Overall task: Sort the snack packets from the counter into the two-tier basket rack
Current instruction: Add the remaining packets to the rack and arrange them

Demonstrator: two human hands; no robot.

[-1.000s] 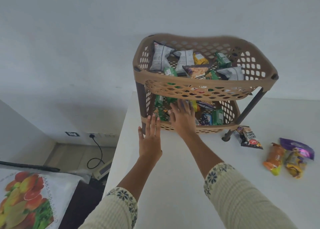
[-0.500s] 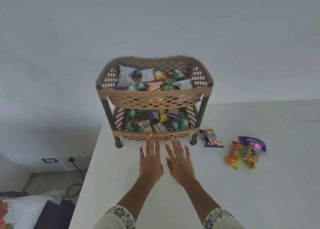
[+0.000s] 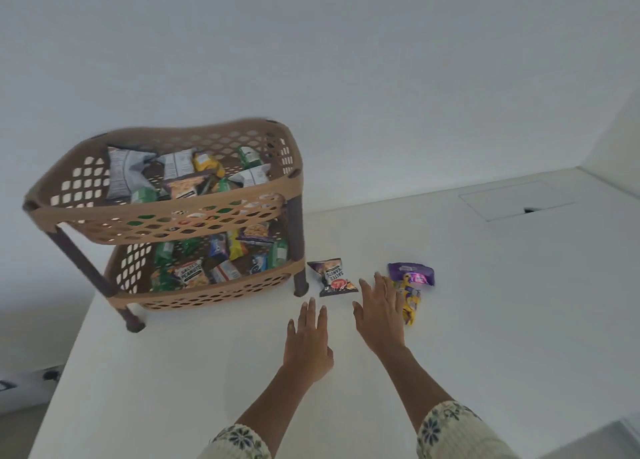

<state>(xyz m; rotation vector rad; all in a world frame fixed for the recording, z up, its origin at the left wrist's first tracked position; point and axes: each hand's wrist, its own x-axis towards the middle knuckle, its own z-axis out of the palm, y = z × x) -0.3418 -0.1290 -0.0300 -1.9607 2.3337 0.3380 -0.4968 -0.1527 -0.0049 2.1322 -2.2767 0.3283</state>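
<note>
A tan two-tier basket rack [image 3: 86,216] on dark legs stands at the counter's left, both tiers holding several snack packets. On the counter to its right lie a dark salted-peanuts packet [image 3: 333,277], a purple packet [image 3: 412,273] and a yellow packet [image 3: 411,302]. My right hand [image 3: 381,311] hovers flat with fingers spread between the peanuts packet and the yellow packet, partly covering something beneath it. My left hand [image 3: 308,340] is flat and empty, just below the peanuts packet.
The white counter [image 3: 485,320] ends at a left edge near the rack, with floor and a wall socket [image 3: 52,374] below. A rectangular inset panel [image 3: 516,200] sits in the counter at the far right. A white wall rises behind.
Both hands have pulled away from the rack's lower tier and moved right toward the loose packets. The view has swung right, so the rack now sits at the left.
</note>
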